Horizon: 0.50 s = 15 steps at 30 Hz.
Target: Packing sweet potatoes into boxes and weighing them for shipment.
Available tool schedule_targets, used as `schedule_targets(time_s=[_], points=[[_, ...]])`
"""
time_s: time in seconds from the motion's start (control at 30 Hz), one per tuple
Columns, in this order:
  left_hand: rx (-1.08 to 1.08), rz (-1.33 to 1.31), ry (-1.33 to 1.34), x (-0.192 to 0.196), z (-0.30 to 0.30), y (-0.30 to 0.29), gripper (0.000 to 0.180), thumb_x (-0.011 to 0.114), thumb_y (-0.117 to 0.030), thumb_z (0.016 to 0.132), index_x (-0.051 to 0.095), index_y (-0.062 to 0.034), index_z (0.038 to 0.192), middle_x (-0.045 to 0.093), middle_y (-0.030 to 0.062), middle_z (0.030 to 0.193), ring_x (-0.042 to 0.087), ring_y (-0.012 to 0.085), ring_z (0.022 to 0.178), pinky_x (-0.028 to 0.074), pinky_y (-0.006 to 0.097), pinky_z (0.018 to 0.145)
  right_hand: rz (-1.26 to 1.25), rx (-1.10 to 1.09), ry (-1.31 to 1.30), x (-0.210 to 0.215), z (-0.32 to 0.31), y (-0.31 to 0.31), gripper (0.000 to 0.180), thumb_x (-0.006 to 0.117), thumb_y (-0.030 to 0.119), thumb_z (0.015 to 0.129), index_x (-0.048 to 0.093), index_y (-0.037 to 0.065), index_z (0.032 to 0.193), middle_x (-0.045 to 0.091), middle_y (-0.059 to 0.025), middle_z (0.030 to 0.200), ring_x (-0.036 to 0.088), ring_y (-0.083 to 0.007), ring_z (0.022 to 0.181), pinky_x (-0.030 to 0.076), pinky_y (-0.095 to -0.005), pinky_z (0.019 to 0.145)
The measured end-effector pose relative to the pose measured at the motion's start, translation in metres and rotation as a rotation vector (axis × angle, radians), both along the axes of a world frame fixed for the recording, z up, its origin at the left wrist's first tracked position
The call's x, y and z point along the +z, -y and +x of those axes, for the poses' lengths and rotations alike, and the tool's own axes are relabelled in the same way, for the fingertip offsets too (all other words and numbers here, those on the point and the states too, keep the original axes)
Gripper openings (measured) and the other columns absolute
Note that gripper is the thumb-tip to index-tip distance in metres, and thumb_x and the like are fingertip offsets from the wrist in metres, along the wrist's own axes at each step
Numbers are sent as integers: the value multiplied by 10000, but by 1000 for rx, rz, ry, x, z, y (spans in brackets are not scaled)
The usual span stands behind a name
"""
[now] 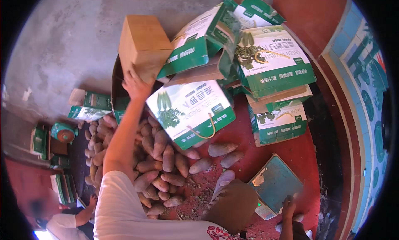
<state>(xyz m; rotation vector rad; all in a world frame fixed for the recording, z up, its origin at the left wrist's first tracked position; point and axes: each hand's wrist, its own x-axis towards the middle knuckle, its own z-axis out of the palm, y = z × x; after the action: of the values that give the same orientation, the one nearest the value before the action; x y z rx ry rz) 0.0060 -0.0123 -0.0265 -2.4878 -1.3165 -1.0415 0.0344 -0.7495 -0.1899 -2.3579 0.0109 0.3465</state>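
Note:
My left hand grips a plain brown cardboard box by its near side, with fingers spread up the cardboard. The box stands tilted against the wall side, above a dark open container. Just right of that hand lies a white and green printed carton with a cord handle. A heap of long, reddish-brown root vegetables spreads under my left arm. At lower right, my right hand is at the edge of a flat scale. Its fingers are in shade, loosely bent, and nothing shows in them.
More printed cartons are piled at the far right, some with flaps open. Three loose roots lie on the red floor covering near my shoe. Another person is at lower left, near a round green object and stacked cartons.

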Motion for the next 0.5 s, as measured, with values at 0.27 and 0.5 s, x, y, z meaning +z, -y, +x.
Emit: schedule_targets(time_s=[0.27, 0.5], points=[[-80, 270, 291, 6, -118, 46, 657, 654, -278, 747, 376, 77, 1226, 411, 253, 1167, 374, 406, 1104, 277, 506, 949, -133, 265, 174, -1, -1, -24, 176, 541, 27, 813, 551, -25, 981, 601, -198, 916, 616, -321, 777, 496, -378, 679], [-166, 71, 491, 53, -184, -18, 761, 734, -407, 683, 426, 24, 1229, 449, 222, 1193, 381, 348, 1175, 265, 476, 1003, -188, 248, 170, 0, -1, -7, 181, 554, 30, 798, 556, -13, 973, 601, -196, 910, 607, -339, 786, 487, -385, 689]])
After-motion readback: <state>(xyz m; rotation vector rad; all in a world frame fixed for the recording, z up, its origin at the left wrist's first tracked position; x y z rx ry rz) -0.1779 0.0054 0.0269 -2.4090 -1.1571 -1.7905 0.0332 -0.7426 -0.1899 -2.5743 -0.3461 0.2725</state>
